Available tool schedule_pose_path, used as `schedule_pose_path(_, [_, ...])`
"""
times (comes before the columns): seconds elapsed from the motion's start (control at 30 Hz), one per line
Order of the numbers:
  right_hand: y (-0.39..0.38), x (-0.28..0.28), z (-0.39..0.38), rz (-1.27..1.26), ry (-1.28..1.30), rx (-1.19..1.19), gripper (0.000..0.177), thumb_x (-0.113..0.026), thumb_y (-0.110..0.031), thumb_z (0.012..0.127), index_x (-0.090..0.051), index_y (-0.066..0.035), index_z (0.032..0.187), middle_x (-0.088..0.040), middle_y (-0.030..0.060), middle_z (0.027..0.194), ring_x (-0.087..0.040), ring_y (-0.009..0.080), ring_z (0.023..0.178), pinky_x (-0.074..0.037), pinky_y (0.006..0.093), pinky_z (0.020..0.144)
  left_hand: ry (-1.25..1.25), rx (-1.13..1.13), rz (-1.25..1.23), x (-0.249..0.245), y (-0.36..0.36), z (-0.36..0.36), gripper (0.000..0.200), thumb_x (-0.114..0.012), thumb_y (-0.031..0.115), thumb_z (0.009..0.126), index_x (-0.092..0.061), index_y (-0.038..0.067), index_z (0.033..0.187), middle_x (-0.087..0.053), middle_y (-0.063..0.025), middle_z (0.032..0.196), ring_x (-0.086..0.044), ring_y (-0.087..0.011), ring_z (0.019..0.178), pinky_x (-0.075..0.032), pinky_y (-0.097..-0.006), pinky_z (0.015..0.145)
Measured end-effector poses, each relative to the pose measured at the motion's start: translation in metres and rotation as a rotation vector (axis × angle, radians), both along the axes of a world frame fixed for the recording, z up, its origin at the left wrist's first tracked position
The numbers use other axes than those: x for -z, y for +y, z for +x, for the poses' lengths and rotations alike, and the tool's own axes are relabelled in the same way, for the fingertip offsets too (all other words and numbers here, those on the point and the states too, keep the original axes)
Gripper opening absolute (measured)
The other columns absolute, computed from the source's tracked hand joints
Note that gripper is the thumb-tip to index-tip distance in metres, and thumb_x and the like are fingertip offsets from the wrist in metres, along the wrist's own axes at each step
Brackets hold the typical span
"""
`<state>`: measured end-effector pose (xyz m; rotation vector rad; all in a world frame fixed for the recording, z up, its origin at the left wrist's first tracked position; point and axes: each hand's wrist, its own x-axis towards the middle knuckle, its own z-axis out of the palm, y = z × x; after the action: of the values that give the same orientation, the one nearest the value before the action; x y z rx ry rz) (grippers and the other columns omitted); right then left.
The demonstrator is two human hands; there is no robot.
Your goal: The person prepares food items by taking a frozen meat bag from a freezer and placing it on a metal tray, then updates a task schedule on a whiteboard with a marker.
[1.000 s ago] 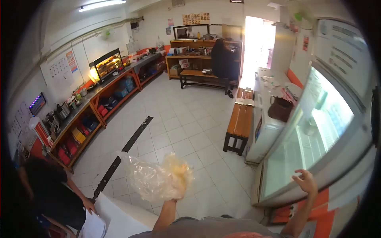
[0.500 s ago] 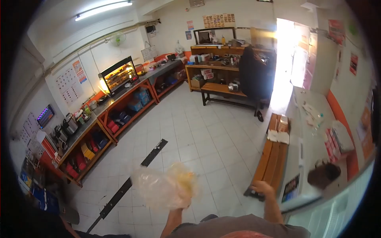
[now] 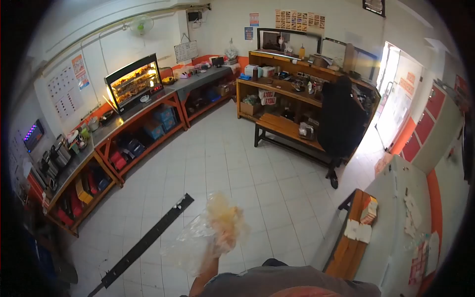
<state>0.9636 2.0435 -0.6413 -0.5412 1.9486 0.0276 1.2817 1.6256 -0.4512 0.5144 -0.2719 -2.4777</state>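
Note:
My left hand [image 3: 225, 241] is raised in front of my body at the lower middle of the head view. Its fingers are closed around a clear plastic bag [image 3: 188, 245], which looks crumpled and hangs toward the left of my wrist. A yellowish part [image 3: 221, 212] bulges above my fingers; blur hides whether it is the bag's contents or another wrapper. White floor tiles lie below the bag. My right hand is outside the picture.
A dark strip [image 3: 143, 245] runs across the floor at left. Counters with a lit food warmer [image 3: 134, 84] line the left wall. A person in black [image 3: 341, 119] stands by the wooden shelves [image 3: 282, 91]. At right are a wooden bench [image 3: 346, 252] and a white freezer-like chest [image 3: 381, 218].
My view has shifted, and the scene's right side now sits lower. My right hand, earlier near the bench end, has left the picture. The bag stays in my left hand and swings slightly.

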Motion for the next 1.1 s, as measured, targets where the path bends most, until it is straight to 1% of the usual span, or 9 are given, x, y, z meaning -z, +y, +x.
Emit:
schedule_pose_path(0.23, [-0.131, -0.024, -0.076, 0.091, -0.111, 0.203, 0.028, -0.046, -0.029, 0.086, -0.060, -0.005, 0.094, -0.063, 0.0099, 0.081, -0.059, 0.0240, 0.076, -0.047, 0.0392, 0.069, 0.049, 0.099, -0.062, -0.014, -0.206, -0.173, 0.042, -0.044, 0.040, 0.087, -0.041, 0.014, 0.121, -0.045, -0.0097, 0.116, -0.051, -0.0264, 0.097, -0.048, -0.0414, 0.074])
schedule_pose_path(0.5, [-0.602, 0.040, -0.311, -0.570, 0.018, 0.198, 0.025, -0.044, -0.023, 0.085, -0.063, -0.008, 0.087, -0.063, 0.0089, 0.077, -0.058, 0.0243, 0.072, -0.045, 0.0417, 0.067, -0.037, -0.113, 0.011, -0.014, -0.389, -0.170, 0.043, -0.044, 0.040, 0.087, -0.040, 0.015, 0.122, -0.044, -0.0096, 0.118, -0.050, -0.0268, 0.099, -0.047, -0.0419, 0.075])
schedule_pose_path(0.7, [-0.938, -0.260, -0.360, -1.352, -0.011, 0.426, 0.014, -0.049, -0.013, 0.086, -0.058, -0.007, 0.094, -0.059, 0.0016, 0.073, -0.054, 0.0089, 0.066, -0.043, 0.0227, 0.057, -0.095, -0.253, 0.054, 0.003, -0.543, -0.169, 0.044, -0.043, 0.041, 0.087, -0.039, 0.016, 0.123, -0.043, -0.0096, 0.120, -0.049, -0.0271, 0.100, -0.047, -0.0422, 0.075])
schedule_pose_path(0.8, [-0.978, -0.196, -0.392, -1.472, -0.067, 0.514, 0.012, -0.049, -0.016, 0.085, -0.057, -0.009, 0.088, -0.059, 0.0028, 0.070, -0.053, 0.0093, 0.061, -0.041, 0.0243, 0.050, -0.070, -0.201, 0.037, 0.004, -0.643, -0.219, 0.044, -0.043, 0.041, 0.087, -0.039, 0.016, 0.124, -0.042, -0.0095, 0.120, -0.049, -0.0272, 0.100, -0.047, -0.0424, 0.075])
schedule_pose_path(0.87, [-0.972, -0.098, -0.424, -0.957, 0.451, -0.103, 0.030, -0.043, -0.031, 0.086, -0.059, -0.006, 0.084, -0.059, 0.0098, 0.070, -0.055, 0.0218, 0.067, -0.046, 0.0359, 0.064, -0.038, -0.135, 0.021, 0.000, -0.712, -0.271, 0.045, -0.043, 0.041, 0.087, -0.038, 0.016, 0.124, -0.042, -0.0095, 0.121, -0.048, -0.0273, 0.101, -0.047, -0.0425, 0.076])
schedule_pose_path(0.93, [-0.933, -0.047, -0.427, -0.420, 0.178, -0.361, 0.040, -0.044, -0.036, 0.084, -0.061, -0.005, 0.103, -0.058, 0.0203, 0.109, -0.054, 0.0347, 0.103, -0.041, 0.0422, 0.089, -0.013, -0.051, -0.010, -0.009, -0.785, -0.330, 0.045, -0.043, 0.041, 0.087, -0.038, 0.017, 0.124, -0.041, -0.0095, 0.121, -0.048, -0.0274, 0.101, -0.047, -0.0426, 0.076])
schedule_pose_path(0.97, [-0.940, -0.064, -0.417, 0.035, 0.040, -0.279, 0.044, -0.045, -0.039, 0.084, -0.059, -0.008, 0.111, -0.052, 0.0202, 0.119, -0.050, 0.0330, 0.110, -0.040, 0.0417, 0.091, -0.002, -0.021, -0.037, -0.014, -0.825, -0.359, 0.045, -0.043, 0.041, 0.087, -0.038, 0.017, 0.125, -0.041, -0.0095, 0.122, -0.048, -0.0275, 0.101, -0.047, -0.0427, 0.076])
schedule_pose_path(1.0, [-0.882, 0.069, -0.427, -0.298, 0.327, -0.453, 0.040, -0.049, -0.037, 0.083, -0.059, -0.007, 0.109, -0.052, 0.0181, 0.121, -0.049, 0.0325, 0.110, -0.039, 0.0419, 0.090, 0.007, 0.012, -0.064, -0.020, -0.863, -0.387, 0.045, -0.043, 0.041, 0.087, -0.038, 0.017, 0.125, -0.041, -0.0095, 0.122, -0.048, -0.0275, 0.101, -0.046, -0.0427, 0.076])
schedule_pose_path(1.1, [-0.879, 0.027, -0.423, 0.027, -0.038, 0.031, 0.035, -0.049, -0.031, 0.083, -0.059, -0.006, 0.104, -0.053, 0.0159, 0.113, -0.050, 0.0302, 0.103, -0.040, 0.0401, 0.086, 0.049, 0.060, -0.108, -0.031, -0.970, -0.471, 0.045, -0.043, 0.042, 0.087, -0.037, 0.017, 0.125, -0.040, -0.0094, 0.123, -0.048, -0.0277, 0.102, -0.046, -0.0429, 0.076])
